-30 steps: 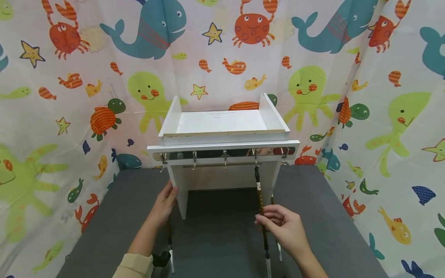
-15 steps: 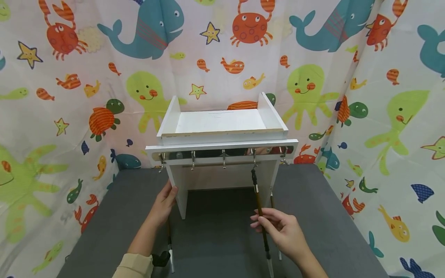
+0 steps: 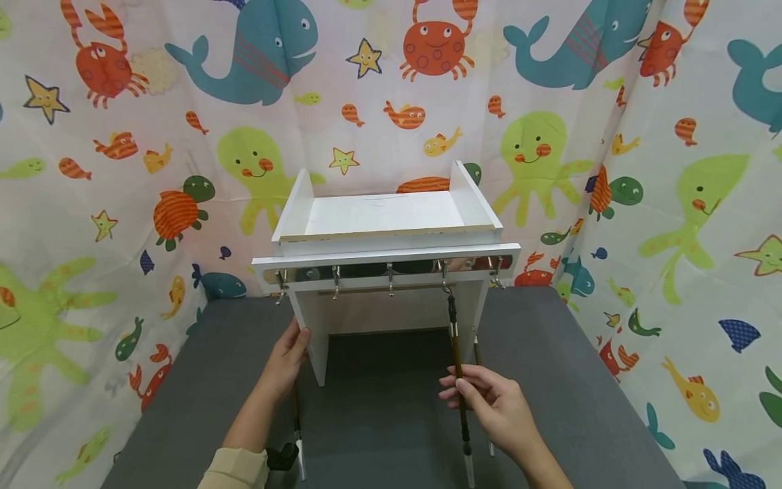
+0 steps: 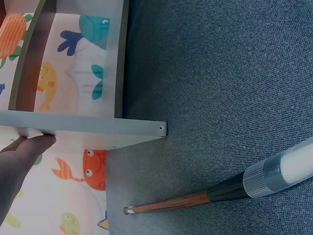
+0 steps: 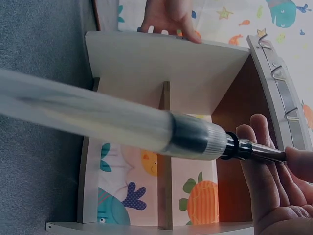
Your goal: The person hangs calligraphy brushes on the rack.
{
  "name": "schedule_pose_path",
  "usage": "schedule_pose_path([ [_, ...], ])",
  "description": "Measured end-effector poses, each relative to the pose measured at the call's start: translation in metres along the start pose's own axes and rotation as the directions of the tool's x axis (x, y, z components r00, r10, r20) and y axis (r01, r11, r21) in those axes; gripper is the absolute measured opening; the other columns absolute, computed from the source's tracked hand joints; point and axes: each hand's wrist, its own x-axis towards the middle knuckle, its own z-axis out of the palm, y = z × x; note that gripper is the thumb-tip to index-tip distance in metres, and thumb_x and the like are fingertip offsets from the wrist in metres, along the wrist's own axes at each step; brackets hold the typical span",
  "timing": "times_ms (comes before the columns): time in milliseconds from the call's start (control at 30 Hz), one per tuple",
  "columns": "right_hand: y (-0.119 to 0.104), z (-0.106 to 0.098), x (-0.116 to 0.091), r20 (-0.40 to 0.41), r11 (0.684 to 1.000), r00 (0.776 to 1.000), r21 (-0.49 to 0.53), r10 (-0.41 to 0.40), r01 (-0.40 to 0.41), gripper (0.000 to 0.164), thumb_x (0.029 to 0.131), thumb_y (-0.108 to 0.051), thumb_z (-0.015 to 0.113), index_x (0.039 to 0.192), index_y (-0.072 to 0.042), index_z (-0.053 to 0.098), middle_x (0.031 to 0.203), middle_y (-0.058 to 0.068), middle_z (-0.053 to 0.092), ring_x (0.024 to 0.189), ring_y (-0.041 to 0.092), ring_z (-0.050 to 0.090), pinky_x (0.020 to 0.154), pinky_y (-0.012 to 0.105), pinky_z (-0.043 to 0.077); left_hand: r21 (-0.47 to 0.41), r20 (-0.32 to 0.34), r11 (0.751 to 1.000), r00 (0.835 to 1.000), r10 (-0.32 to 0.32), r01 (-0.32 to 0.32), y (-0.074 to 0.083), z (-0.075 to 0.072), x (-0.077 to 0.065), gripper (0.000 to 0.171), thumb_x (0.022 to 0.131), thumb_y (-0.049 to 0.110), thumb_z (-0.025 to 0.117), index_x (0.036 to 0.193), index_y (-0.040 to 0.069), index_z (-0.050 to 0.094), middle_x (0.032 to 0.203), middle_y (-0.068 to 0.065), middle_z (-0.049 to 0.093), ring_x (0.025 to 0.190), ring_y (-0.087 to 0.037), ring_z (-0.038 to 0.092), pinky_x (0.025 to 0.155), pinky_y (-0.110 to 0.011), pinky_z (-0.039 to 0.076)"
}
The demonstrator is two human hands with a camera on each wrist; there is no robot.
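The left hand [image 3: 286, 356] rested unclenched against the left panel [image 3: 314, 343] of the white rack [image 3: 385, 214]; the right hand [image 3: 493, 402] pinched a brown rod [image 3: 456, 345].

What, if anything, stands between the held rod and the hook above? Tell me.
Nothing visible: the rod has its upper end at the hook, and the right hand grips it lower down. Whether it hangs there, I cannot tell.

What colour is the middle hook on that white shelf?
Silver! The middle hook shows best in the head view.
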Motion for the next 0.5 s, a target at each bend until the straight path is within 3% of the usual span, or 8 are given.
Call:
schedule_pose_path([
  [500,0.016,0.002,0.017,-0.005,0.998,0.998,0.007,0.058,-0.058,0.022,0.101,-0.009,0.062,0.119,0.002,0.065,0.106,0.017,0.076,0.091,0.030,0.076,0.076,0.039,0.062,0.002,-0.008,1.000,1.000,-0.012,0.012,0.001,-0.001,0.000,0.060,0.111,0.033,0.038,0.164,0.022,0.012,0.167,-0.018,0.020,0.148,-0.045,0.028,0.111,-0.069,0.031],
])
